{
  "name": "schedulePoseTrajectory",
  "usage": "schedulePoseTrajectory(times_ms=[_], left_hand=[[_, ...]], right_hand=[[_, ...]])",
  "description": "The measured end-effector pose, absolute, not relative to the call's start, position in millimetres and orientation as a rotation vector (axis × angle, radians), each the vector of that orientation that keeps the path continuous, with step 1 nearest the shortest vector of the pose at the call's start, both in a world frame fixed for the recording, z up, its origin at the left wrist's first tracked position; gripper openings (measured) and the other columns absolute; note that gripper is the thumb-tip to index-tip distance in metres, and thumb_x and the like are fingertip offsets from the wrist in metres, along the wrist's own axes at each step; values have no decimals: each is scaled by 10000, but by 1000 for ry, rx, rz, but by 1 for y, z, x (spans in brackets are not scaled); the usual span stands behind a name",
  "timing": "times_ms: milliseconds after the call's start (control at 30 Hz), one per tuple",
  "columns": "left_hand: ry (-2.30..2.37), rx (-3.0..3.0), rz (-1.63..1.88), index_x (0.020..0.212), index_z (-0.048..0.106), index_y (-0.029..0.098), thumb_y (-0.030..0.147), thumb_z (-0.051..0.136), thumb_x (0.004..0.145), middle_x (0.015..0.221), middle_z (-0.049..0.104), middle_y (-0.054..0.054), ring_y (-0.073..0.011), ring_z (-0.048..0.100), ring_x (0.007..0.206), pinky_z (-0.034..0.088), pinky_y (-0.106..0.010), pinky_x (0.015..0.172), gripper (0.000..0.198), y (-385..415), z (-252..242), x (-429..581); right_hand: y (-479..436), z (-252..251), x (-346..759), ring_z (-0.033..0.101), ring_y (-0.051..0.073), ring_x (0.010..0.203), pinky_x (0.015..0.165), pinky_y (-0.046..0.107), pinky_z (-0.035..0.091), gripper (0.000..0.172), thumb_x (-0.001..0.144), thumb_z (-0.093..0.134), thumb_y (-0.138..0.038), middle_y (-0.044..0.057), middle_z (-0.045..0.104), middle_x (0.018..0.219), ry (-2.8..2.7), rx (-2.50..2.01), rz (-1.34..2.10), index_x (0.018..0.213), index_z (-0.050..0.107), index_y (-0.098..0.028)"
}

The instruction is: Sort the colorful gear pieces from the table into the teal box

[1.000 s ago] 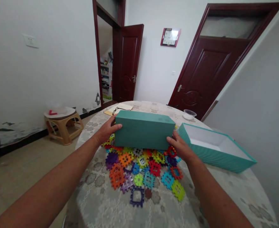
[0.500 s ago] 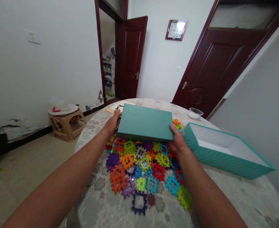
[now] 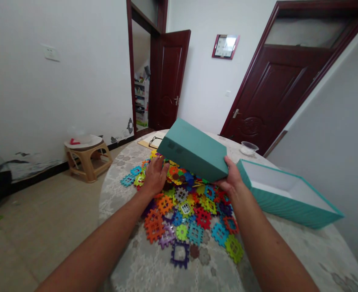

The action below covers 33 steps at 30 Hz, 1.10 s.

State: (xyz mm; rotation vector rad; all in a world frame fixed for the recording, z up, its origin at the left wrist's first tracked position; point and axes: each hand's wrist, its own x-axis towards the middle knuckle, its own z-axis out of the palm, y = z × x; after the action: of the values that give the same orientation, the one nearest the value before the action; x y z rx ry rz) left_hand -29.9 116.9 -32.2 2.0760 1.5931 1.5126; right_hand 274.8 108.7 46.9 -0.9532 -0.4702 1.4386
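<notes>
A plain teal box (image 3: 194, 148) hangs over the table, flat side up, its left end raised and its opening hidden. My right hand (image 3: 231, 178) grips its lower right corner, thumb on the near side. Clear of the box's left end, my left hand (image 3: 157, 175) rests at the pile with its fingers apart; whether it touches a piece I cannot tell. Beneath and in front of the box spreads a heap of colourful plastic interlocking blocks (image 3: 203, 218), square window-like ones and round gear-like ones, partly covered by the box and my hands.
On the right of the patterned tablecloth (image 3: 145, 269) stands an open teal box (image 3: 294, 202) with a white inside. Farther back are a clear plastic bowl (image 3: 249, 148) and black glasses (image 3: 152, 141) on a notebook. A tan stool (image 3: 89, 162) stands by the left wall.
My left hand has let go of the box and come down onto the blocks. The box has tilted, left end up, uncovering more blocks on the left.
</notes>
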Motion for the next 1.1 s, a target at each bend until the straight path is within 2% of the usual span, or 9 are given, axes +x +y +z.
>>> schedulePoseTrajectory(times_ms=[200,333,467,567,667,800,933,1100], left_hand=[[1647,2275,1471,1377,622,229,501,471,1057,1474,588,-169,-351,510,1407,356,-619,1216,446,106,-43,-27],[1565,2303,1529,1301,662,228,459,499,1048,1410,628,-167,-343,541,1365,381,-605,1197,379,103,-42,-30],[1466,2263,1565,1236,682,201,454,427,1069,1334,665,-169,-326,577,1312,420,-564,1182,396,102,-35,-34],[1400,2214,1610,1201,689,199,441,339,1091,1283,688,-150,-296,584,1297,409,-523,1209,439,102,-27,-35],[1376,2173,1621,1175,692,202,445,310,1093,1258,695,-138,-285,585,1291,402,-505,1217,460,99,-23,-35],[1405,2109,1608,1175,686,210,494,330,1088,1258,690,-124,-284,593,1286,419,-489,1198,463,92,-20,-34],[1410,2079,1626,1187,685,211,485,312,1095,1265,691,-121,-281,602,1277,419,-473,1194,472,85,-14,-35],[1384,2042,1653,1189,695,221,485,310,1093,1274,698,-111,-277,604,1285,410,-460,1205,476,73,-4,-35]], right_hand=[[99,58,273,711,223,620,775,484,649,295,968,623,-516,-19,757,742,-509,-1021,1317,1148,652,-284],[89,62,280,749,236,696,794,481,656,315,964,620,-492,-18,796,845,-560,-915,1271,1208,655,-295],[74,64,296,779,253,818,839,469,661,369,960,628,-494,6,819,989,-612,-847,1187,1252,673,-274],[64,60,305,783,256,843,833,462,666,386,949,644,-486,7,818,1016,-607,-865,1124,1268,670,-271],[61,50,305,776,253,787,776,457,669,404,938,653,-498,7,816,972,-567,-923,1149,1272,655,-271],[63,40,292,727,236,627,681,446,656,426,931,642,-545,-13,785,812,-496,-1000,1213,1263,628,-278],[63,40,284,729,251,642,673,452,651,416,941,599,-567,-1,775,775,-474,-976,1272,1233,623,-271],[59,44,291,755,262,700,703,458,660,395,947,588,-559,8,794,826,-544,-920,1285,1210,635,-267]])
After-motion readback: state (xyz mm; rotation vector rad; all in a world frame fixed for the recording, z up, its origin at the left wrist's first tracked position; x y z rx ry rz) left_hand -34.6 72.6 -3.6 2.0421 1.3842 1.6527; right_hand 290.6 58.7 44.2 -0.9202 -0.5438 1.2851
